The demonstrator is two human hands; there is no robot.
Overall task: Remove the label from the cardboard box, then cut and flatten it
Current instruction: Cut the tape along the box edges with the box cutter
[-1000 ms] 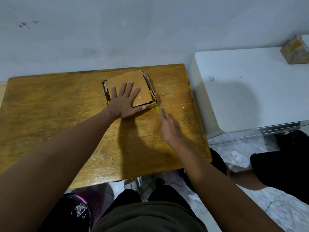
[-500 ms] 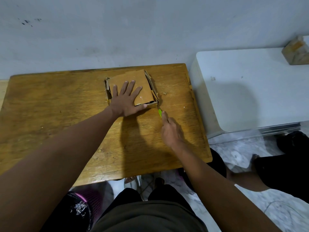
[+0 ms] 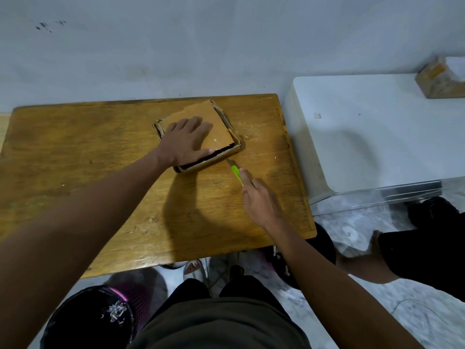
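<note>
A shallow brown cardboard box (image 3: 216,122) lies on the wooden table (image 3: 100,159), near its far right part. My left hand (image 3: 185,141) presses flat on the box top, fingers spread, thumb along the near edge where a dark gap shows. My right hand (image 3: 260,200) grips a green utility knife (image 3: 236,172). The blade tip points at the box's near right corner, a little short of it. No label shows on the visible box top.
A white surface (image 3: 377,137) stands to the right of the table, with a taped cardboard box (image 3: 439,80) at its far right. A black bin (image 3: 95,318) with a pink basket sits below the table's near edge. Another person's leg (image 3: 427,248) is at right.
My right hand with the knife has drawn back toward me, away from the box corner. My left hand has slid a little toward the near edge, and the gap there looks wider.
</note>
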